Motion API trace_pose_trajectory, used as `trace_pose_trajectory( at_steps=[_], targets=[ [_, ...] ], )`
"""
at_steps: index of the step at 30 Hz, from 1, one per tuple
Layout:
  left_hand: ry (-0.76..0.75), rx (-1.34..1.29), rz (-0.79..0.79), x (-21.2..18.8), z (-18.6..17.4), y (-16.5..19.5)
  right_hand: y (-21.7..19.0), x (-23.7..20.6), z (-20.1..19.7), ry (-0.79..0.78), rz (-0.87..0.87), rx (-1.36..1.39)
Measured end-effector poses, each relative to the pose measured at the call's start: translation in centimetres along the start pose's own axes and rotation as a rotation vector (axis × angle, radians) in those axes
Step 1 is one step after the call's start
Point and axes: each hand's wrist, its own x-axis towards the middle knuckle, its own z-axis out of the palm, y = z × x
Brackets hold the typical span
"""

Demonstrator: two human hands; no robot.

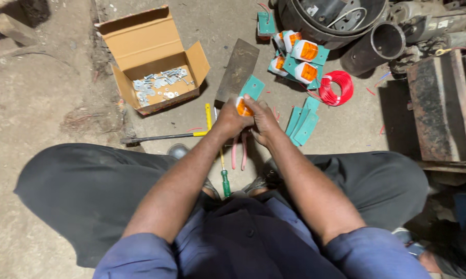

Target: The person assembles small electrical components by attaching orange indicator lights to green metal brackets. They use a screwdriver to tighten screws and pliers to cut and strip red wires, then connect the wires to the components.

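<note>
Seen from above, a seated person's left hand [228, 120] and right hand [264, 123] close together around an orange lamp [242, 107] on a teal bracket [253, 88]; the bracket's long axis angles away to the right, beyond both hands; the left hand sits nearer the lamp.

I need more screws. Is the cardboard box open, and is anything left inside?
Open: the cardboard box has its flaps spread, and small silver hardware covers part of its bottom.

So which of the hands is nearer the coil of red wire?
Right. The right hand grips the orange lamp on the side facing the red wire coil, which lies on the floor beyond it. The left hand holds the lamp's far side, farther off.
</note>
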Motion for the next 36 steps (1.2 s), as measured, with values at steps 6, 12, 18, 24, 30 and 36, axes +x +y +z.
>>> trace_pose_trajectory(
  at_steps=[6,12,18,24,30,36],
  targets=[
    [0.798,0.728,0.535,1.2,-5.4,6.8,0.3,-0.1,-1.4,0.185,-0.113,-0.096],
    [-0.457,-0.792,-0.029,-2.0,-7.3,14.5,0.8,0.4,-0.8,0.21,-0.135,-0.172],
    [-0.222,0.572,0.125,3.3,-3.6,11.8,0.0,0.5,-1.2,0.447,-0.273,-0.222],
    [-0.052,0.652,-0.815,-2.5,-0.8,-6.1,1.9,1.7,-3.6,0.398,-0.249,-0.225],
    [-0.093,0.808,-0.817,-2.7,0.8,-9.9,2.6,3.2,-5.0,0.261,-0.159,-0.129],
    [-0.137,0.863,-0.813,-3.2,0.0,-5.9,1.1,3.0,-4.5,0.192,-0.13,-0.012]
  ],
)
